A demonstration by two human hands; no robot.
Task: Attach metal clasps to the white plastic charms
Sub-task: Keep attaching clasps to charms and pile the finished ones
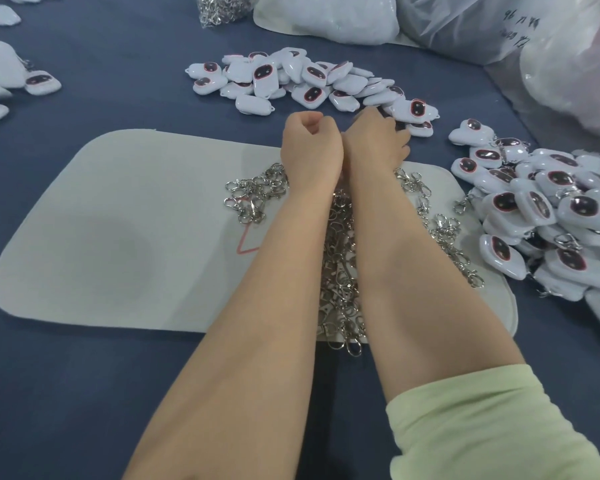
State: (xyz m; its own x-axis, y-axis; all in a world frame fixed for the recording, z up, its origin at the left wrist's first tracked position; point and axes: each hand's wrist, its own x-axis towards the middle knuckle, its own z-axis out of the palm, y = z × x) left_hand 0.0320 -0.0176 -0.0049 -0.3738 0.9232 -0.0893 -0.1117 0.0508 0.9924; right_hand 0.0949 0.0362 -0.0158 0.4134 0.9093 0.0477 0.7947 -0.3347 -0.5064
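Observation:
Loose white plastic charms (291, 81) with dark red-rimmed faces lie in a heap at the far middle of the table. Metal clasps (257, 195) are spread over a white felt mat (118, 220), partly hidden under my forearms. My left hand (309, 143) is curled into a fist just beyond the mat; nothing shows in it. My right hand (378, 140) lies beside it, fingers bent down over a charm (420, 128) at the heap's near edge. The fingertips are hidden.
A second heap of charms with clasps on them (541, 209) fills the right side. More charms (0, 74) lie at the far left. A clear bag of clasps (219, 8) and big plastic bags (326, 19) stand at the back. The table has a dark blue cloth.

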